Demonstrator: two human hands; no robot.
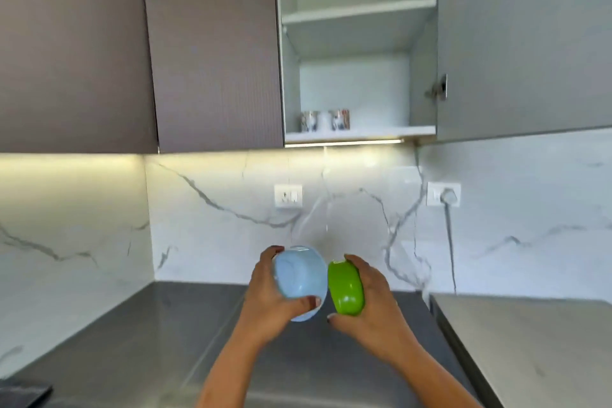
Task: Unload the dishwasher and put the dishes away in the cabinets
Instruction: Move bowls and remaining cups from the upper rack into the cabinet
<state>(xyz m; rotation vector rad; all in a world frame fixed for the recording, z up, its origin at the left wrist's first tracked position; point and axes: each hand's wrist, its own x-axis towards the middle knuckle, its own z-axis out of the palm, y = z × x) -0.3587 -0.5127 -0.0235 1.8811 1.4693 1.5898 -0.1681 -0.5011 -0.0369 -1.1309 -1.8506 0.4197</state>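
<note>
open wall cabinet (354, 83), its door (523, 36) swung out to the right. below it lies the grey worktop (165, 325), and you hold both arms out above it. your left hand (265, 288) grips the blue bowl (299, 275) - fingers curled over the far rim, thumb pressed on the near rim - with its opening seemingly turned toward you. your right hand (374, 295) wraps the green bowl (346, 288) from its outer side, so you see that bowl nearly edge-on. the two bowls are just beside each other, perhaps touching, and both are off the worktop and well below the cabinet. two patterned mugs (326, 120) stand on the left part of the bottom shelf (381, 131). that shelf lies above and slightly right of both hands - your right hand is likely the nearer, so aim to the right of the mugs.
</note>
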